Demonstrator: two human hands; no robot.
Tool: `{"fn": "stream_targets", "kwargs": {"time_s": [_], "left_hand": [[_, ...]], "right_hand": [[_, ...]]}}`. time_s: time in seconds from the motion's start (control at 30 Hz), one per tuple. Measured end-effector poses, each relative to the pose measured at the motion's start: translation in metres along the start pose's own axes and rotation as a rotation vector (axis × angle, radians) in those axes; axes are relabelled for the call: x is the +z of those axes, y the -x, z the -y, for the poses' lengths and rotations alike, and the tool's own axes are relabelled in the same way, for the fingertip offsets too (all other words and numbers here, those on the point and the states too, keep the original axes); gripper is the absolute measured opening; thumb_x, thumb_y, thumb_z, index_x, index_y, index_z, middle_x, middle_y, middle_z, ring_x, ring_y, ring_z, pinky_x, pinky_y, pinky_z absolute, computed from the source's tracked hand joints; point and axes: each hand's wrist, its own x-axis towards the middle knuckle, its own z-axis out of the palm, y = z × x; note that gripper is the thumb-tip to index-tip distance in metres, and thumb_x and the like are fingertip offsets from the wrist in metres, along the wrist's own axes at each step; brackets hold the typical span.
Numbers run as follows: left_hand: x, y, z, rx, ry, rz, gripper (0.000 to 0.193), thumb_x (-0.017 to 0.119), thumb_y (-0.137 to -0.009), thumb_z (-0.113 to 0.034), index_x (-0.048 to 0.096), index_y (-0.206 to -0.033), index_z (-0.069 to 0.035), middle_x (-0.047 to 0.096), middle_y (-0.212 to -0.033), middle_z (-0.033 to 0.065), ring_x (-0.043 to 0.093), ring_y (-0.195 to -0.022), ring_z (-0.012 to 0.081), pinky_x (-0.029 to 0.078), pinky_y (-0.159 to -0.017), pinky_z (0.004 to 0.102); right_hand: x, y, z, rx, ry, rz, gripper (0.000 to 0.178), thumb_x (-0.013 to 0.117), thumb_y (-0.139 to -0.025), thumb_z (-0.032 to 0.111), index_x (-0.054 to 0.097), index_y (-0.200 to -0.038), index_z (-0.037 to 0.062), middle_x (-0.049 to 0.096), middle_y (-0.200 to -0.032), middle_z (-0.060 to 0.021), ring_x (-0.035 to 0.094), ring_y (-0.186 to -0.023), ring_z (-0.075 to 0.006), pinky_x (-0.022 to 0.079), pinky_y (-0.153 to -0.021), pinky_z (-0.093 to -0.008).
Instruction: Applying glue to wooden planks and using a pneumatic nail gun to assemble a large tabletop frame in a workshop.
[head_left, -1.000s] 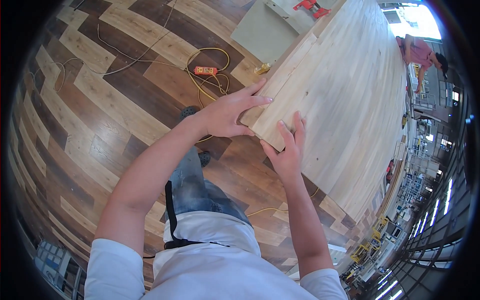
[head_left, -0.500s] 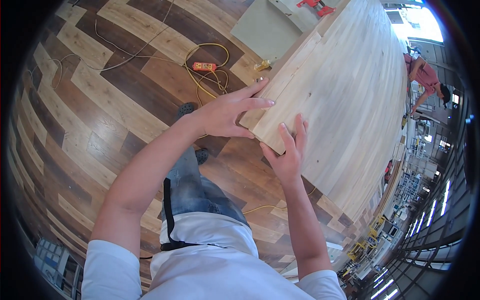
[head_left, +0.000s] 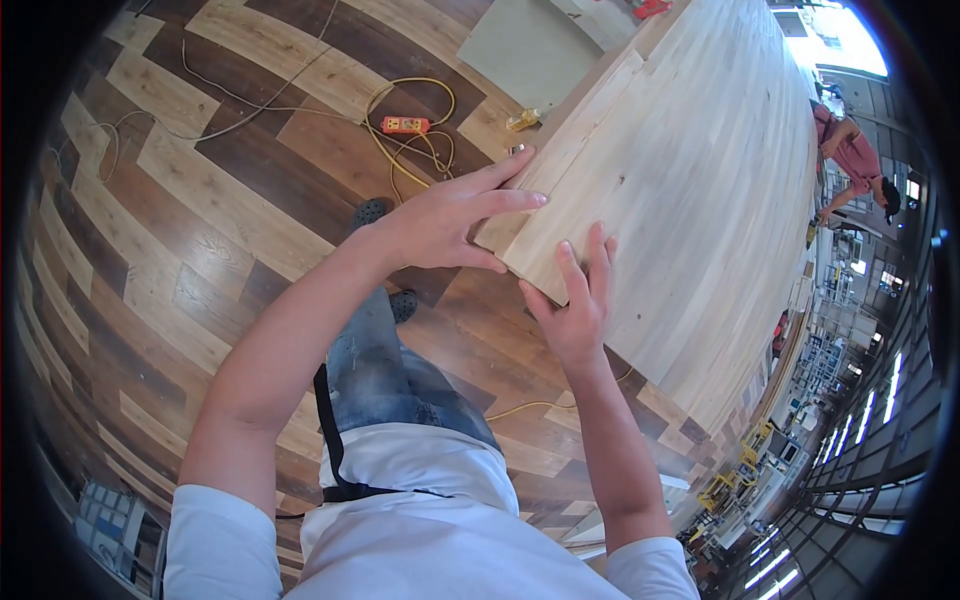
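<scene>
A large pale wooden panel (head_left: 690,190) made of joined staves stretches away from me toward the upper right. Along its left edge lies a narrow wooden strip (head_left: 570,145), flush or nearly flush with it. My left hand (head_left: 435,225) is closed round the near end of the strip, thumb at the end face and fingers over its top and outer side. At the panel's near corner, my right hand (head_left: 578,310) grips the edge, two fingers flat on top and the thumb against the end. The undersides are hidden.
On the wood-patterned floor (head_left: 220,290) lie an orange outlet box (head_left: 405,125), a coiled yellow cord (head_left: 452,100) and a yellow-handled tool (head_left: 522,120). A grey-green board (head_left: 525,50) is beyond. A person in a pink shirt (head_left: 855,160) bends at the panel's far right side.
Both hands keep their hold in almost the same place. The view has shifted slightly, and the person at the far right has moved an arm.
</scene>
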Motion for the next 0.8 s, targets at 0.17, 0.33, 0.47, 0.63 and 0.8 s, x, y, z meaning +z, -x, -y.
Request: {"fn": "stream_targets", "kwargs": {"time_s": [0.17,0.33,0.47,0.63,0.8], "left_hand": [[-0.004,0.000,-0.004,-0.070,0.066,0.065,0.079,0.086,-0.062,-0.009,0.056,-0.133,-0.026,0.021,-0.157,0.0197,0.036,-0.138,0.0361,0.044,-0.104,0.0389],[-0.002,-0.002,-0.003,0.059,-0.049,0.017,0.068,0.085,-0.063,-0.010,0.064,-0.125,-0.029,0.020,-0.157,0.0200,0.039,-0.136,0.0369,0.048,-0.099,0.0381],[-0.005,0.000,-0.001,0.052,-0.055,0.022,0.067,0.085,-0.063,-0.011,0.065,-0.124,-0.029,0.020,-0.157,0.0202,0.039,-0.136,0.0371,0.048,-0.099,0.0392],[-0.007,-0.002,-0.001,0.060,-0.053,0.041,0.068,0.086,-0.061,-0.011,0.066,-0.123,-0.030,0.021,-0.157,0.0201,0.040,-0.136,0.0379,0.046,-0.101,0.0389],[-0.004,0.000,0.006,0.071,-0.033,0.020,0.066,0.085,-0.061,-0.011,0.067,-0.122,-0.029,0.022,-0.157,0.0208,0.039,-0.137,0.0381,0.043,-0.104,0.0381]], "right_hand": [[0.000,0.000,0.001,-0.020,-0.009,-0.005,0.061,0.085,-0.066,0.024,0.061,-0.119,0.0048,0.040,-0.140,-0.0332,0.041,-0.128,-0.0521,0.036,-0.107,-0.0555],[-0.004,0.000,0.002,0.012,-0.034,0.013,0.067,0.088,-0.061,0.015,0.059,-0.120,0.0022,0.036,-0.145,-0.0305,0.039,-0.132,-0.0473,0.030,-0.111,-0.0555],[-0.010,-0.001,0.007,0.054,-0.107,0.061,0.065,0.083,-0.068,0.024,0.058,-0.124,0.0038,0.036,-0.144,-0.0308,0.037,-0.133,-0.0485,0.035,-0.108,-0.0526],[-0.008,-0.015,0.019,0.710,-0.273,-0.181,0.057,0.070,-0.086,0.031,0.052,-0.128,-0.0030,0.054,-0.119,-0.0179,0.053,-0.105,-0.0297,0.043,-0.092,-0.0393],[-0.002,-0.030,0.016,1.040,-0.192,-0.042,0.053,0.068,-0.089,0.041,0.058,-0.111,-0.0059,0.051,-0.085,-0.0073,0.049,-0.079,-0.0200,0.042,-0.075,-0.0332]]}}
